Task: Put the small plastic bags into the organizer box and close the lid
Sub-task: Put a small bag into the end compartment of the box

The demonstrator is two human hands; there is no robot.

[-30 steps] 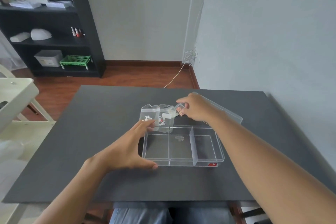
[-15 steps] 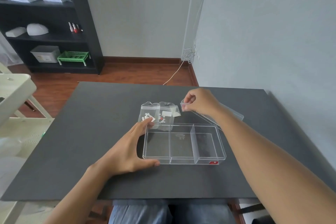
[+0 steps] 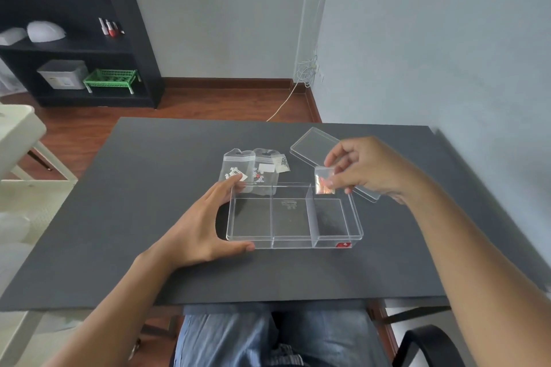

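Observation:
A clear organizer box (image 3: 354, 219) with three compartments lies open on the dark table (image 3: 149, 188), nothing inside it. My left hand (image 3: 202, 223) grips its left end, thumb on the near wall and fingers on the far corner. My right hand (image 3: 366, 168) pinches a small plastic bag (image 3: 323, 185) with shiny contents by its top edge, hanging over the far side of the right compartment. Three more small bags (image 3: 256, 170) lie side by side just behind the box. The clear lid (image 3: 313, 143) rests flat behind the box to the right, partly hidden by my right hand.
A black shelf unit (image 3: 74, 24) with a green basket (image 3: 110, 79) stands at the back left. A white chair (image 3: 18, 134) is off the table's left edge. The wall runs close along the table's right side. A black chair arm (image 3: 429, 343) shows at the bottom right.
My right hand has lifted one small bag from the group behind the box and carried it rightward and nearer, over the right compartment. The lid is now uncovered. My left hand stayed on the box.

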